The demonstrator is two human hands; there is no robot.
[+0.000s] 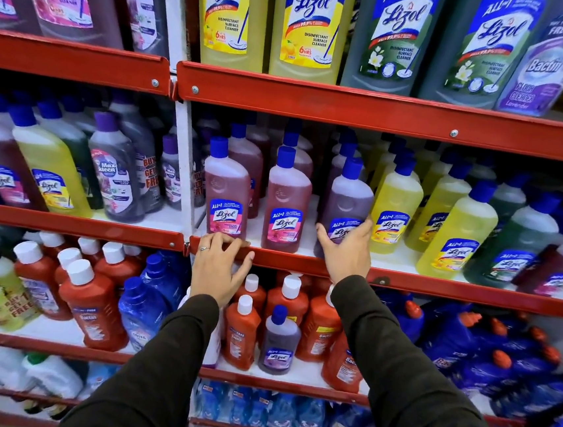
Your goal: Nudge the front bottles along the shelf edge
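The right hand (347, 250) is wrapping its fingers around the purple bottle (344, 205) standing at the shelf's front, while the left hand (218, 267) is resting relaxed, fingers apart, on the red shelf edge (404, 283). Tightly packed, the neighbouring yellow bottle (394, 210) and pink bottle (287, 200) are probably risking a knock if it is tilted sideways.

Red metal shelf edges (404, 280) run across white uprights (184, 155). On the middle shelf, 2 pink bottles (227, 191) stand beside a purple bottle (347, 199), then yellow bottles (394, 207) and a dark green bottle (511, 242), all with blue caps and blue-and-white labels. Below are orange-red bottles (92, 305) with white caps and deep blue bottles (500, 355) with orange caps. Both sleeves (427, 399) are dark olive brown.
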